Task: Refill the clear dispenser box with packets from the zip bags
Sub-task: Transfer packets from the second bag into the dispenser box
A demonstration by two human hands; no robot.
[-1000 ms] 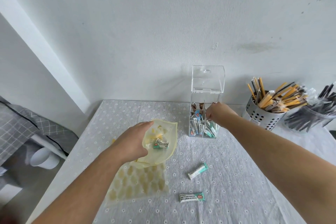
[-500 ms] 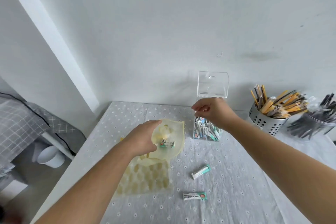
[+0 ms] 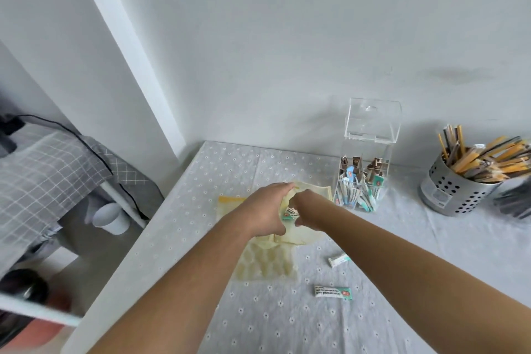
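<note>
Left hand grips the yellow zip bag open; right hand reaches inside, fingers hidden, grip unclear.

The right hand fingers (inside the zip bag) are hidden.

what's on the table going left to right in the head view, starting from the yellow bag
yellow zip bag → loose packet → clear dispenser box → metal holder of sticks
</note>
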